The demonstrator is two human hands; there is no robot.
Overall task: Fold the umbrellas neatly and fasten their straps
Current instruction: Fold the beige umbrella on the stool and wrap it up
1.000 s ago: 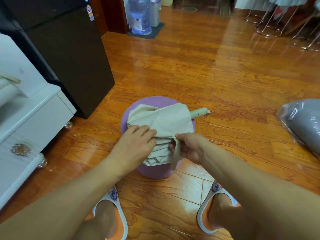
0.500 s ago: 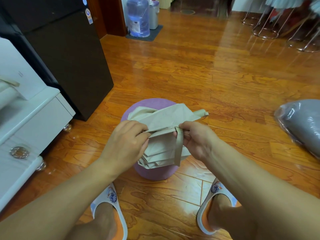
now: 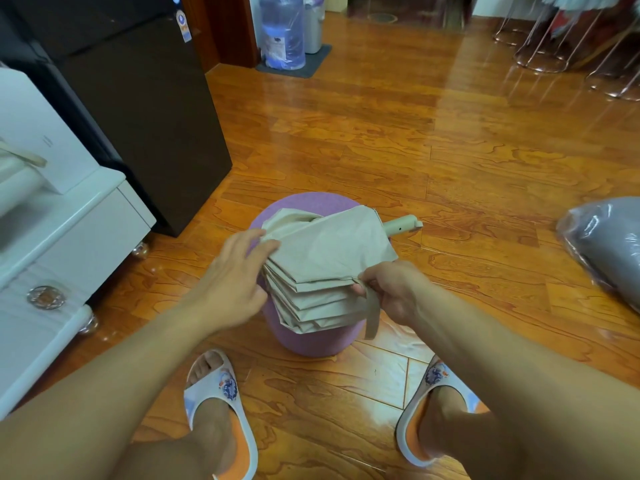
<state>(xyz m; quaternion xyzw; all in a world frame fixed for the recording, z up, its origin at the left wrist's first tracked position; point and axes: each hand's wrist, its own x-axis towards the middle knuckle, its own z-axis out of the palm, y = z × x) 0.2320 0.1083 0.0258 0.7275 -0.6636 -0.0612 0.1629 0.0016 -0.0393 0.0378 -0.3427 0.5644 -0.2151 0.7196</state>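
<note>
- Glossy wooden floor (image 3: 398,140); a purple stool (image 3: 311,337) at centre.
- On it, a beige umbrella (image 3: 329,258).
- Left hand (image 3: 235,282), fingers extended, touches the folds.
- Right hand (image 3: 394,289) pinches the strap (image 3: 372,315).

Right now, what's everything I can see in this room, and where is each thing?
umbrella: 1, beige, on the stool
strap: 1, beige, hanging loose under the right hand
umbrella handle: 1, pale green, pointing right
stool: 1, purple, between the feet
cabinet: 1, dark, left
drawer unit: 1, white, far left
water bottle: 1, blue, top, on a grey mat
plastic-wrapped bundle: 1, grey, right edge
slippers: 2, white and orange, on the feet
left hand: fingers straight, touching the umbrella's left end
right hand: pinching the canopy by the strap
</note>
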